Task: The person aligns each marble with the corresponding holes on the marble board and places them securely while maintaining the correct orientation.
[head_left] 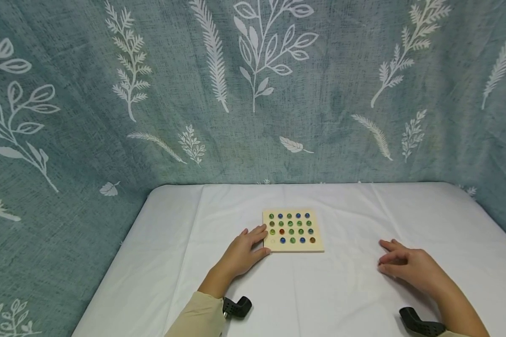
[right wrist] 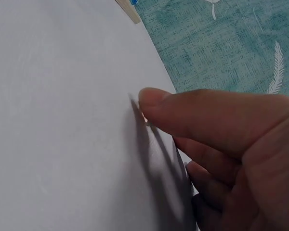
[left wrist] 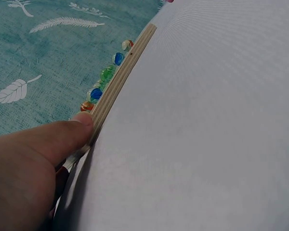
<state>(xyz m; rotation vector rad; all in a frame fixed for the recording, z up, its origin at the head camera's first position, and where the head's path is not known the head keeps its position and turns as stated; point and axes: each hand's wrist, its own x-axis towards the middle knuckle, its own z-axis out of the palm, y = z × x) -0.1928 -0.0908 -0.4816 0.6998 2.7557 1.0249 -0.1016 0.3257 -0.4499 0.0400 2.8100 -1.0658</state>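
Observation:
A pale wooden board (head_left: pixel 297 248) lies flat on the white cloth, bearing rows of glass marbles in green, blue and orange-brown. Its near-left corner hollow holds no marble. My left hand (head_left: pixel 245 250) rests against the board's left side, fingers extended along the edge and thumb at the near corner. In the left wrist view the thumb (left wrist: pixel 84 119) touches that corner near an orange marble (left wrist: pixel 86 106). Off to the right, my right hand (head_left: pixel 413 267) is above the cloth. Its thumb and index finger pinch a small marble (right wrist: pixel 145 118), mostly hidden by the thumb.
The white cloth (head_left: pixel 341 299) covers the table, with light creases in it. Behind and at the sides hangs a blue-green curtain (head_left: pixel 329 140) with white leaf prints. Black wrist devices (head_left: pixel 238 307) are worn on both wrists.

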